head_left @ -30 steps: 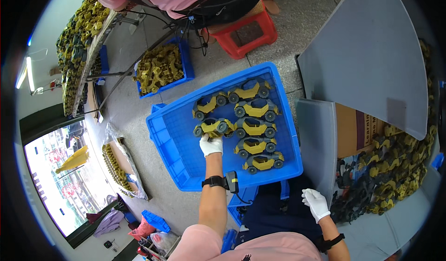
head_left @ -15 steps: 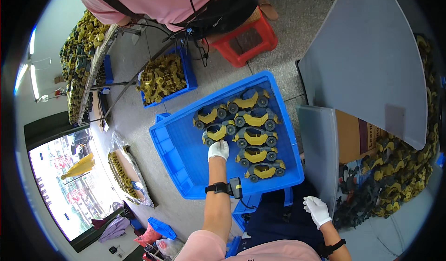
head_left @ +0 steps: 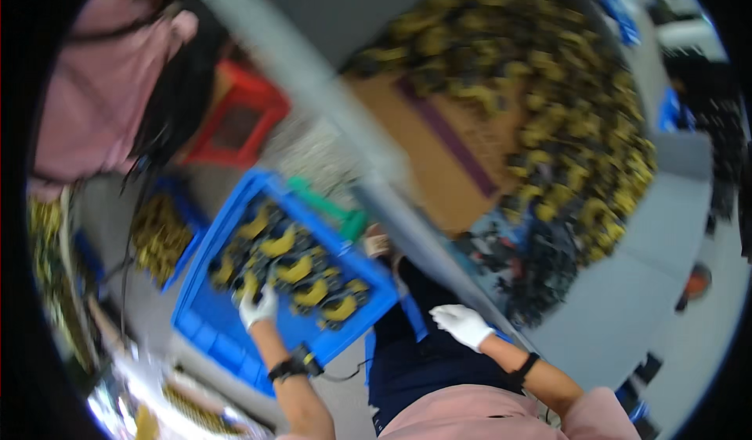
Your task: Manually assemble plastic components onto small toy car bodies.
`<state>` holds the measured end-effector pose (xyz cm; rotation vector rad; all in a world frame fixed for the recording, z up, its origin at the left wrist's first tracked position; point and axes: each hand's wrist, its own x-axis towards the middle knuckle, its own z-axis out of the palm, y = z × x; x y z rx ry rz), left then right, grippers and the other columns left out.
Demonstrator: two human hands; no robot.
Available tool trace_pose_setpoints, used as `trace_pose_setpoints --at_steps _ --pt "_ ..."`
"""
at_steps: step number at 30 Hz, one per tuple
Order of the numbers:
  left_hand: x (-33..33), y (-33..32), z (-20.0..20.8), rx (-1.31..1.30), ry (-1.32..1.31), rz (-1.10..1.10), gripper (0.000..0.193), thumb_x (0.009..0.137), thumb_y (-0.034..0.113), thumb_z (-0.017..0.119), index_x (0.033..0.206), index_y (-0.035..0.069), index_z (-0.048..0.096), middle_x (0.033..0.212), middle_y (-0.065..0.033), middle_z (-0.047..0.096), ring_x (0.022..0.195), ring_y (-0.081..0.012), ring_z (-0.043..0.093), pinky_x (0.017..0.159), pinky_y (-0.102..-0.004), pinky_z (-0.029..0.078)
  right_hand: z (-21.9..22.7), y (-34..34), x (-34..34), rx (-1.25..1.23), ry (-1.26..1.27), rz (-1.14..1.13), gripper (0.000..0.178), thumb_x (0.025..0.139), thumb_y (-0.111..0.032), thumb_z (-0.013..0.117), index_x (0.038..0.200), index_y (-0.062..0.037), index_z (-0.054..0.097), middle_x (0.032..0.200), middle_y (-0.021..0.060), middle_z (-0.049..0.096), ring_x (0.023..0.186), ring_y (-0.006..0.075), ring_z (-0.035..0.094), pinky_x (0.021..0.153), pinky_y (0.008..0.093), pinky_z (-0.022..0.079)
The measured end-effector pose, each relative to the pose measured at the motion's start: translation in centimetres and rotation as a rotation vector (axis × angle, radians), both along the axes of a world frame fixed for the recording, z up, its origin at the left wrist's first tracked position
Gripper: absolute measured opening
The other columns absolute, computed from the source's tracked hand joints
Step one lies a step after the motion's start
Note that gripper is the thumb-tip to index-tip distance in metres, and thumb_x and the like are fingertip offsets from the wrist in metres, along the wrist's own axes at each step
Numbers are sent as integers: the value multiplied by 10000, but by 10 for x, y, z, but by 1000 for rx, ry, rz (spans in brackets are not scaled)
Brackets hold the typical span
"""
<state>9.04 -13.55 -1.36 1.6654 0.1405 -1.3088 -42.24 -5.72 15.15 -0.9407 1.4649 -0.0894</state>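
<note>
A: Left hand [head_left: 257, 308], white-gloved, is laid on the toy cars in the blue crate [head_left: 205, 332], at the near-left end of the rows. Whether a car is gripped or only touched cannot be told; the frame is motion-blurred.

B: Right hand?

A: Right hand [head_left: 462, 324], also gloved, is held free above the lap beside the grey table edge [head_left: 407, 229]. Fingers are spread, nothing is held.

B: Progress?

A: Judged partly done. Yellow-and-black toy cars [head_left: 298, 272] are lined up in the far half of the crate; bare blue floor is left at the near end, so more rows could be taken. A large heap of loose yellow and black parts [head_left: 580, 150] is seen on the table, well apart from the crate.

B: Counts?

A: Roughly seven or eight cars are made out in the crate; an exact count is blocked by blur. One crate in use, one smaller blue bin of yellow parts [head_left: 160, 236] to its left, one red stool [head_left: 239, 127] beyond. One other person in pink [head_left: 102, 103] is seen at upper left. The heap cannot be counted.
</note>
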Motion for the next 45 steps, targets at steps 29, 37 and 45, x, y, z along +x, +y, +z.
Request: trace_pose_setpoints --at_steps 29,37,45 --pt "-636 -97 77 -370 -481 -1524 340 839 82 642 1169 29 584 1098 -145 605 971 -257 628 886 -358 493 -141 -14 -171 -205 929 -60 155 799 -171 636 952 -151 642 885 80 639 849 274 641 676 429 469" --pt "-714 -88 41 -408 -1149 -2164 731 700 354 792 1267 33 460 1131 -179 572 1020 -366 596 864 -416 510 -94 -8 -205 -328 932 -429 135 709 -54 608 797 -134 671 801 103 590 792 320 583 664 451 477" --pt "-647 -109 92 -79 488 -1482 628 724 -8 612 1331 -11 451 1142 -94 609 978 -181 618 863 -308 508 -57 11 -223 -756 498 -1173 240 769 146 527 868 -59 603 1056 122 624 860 209 631 715 295 519"
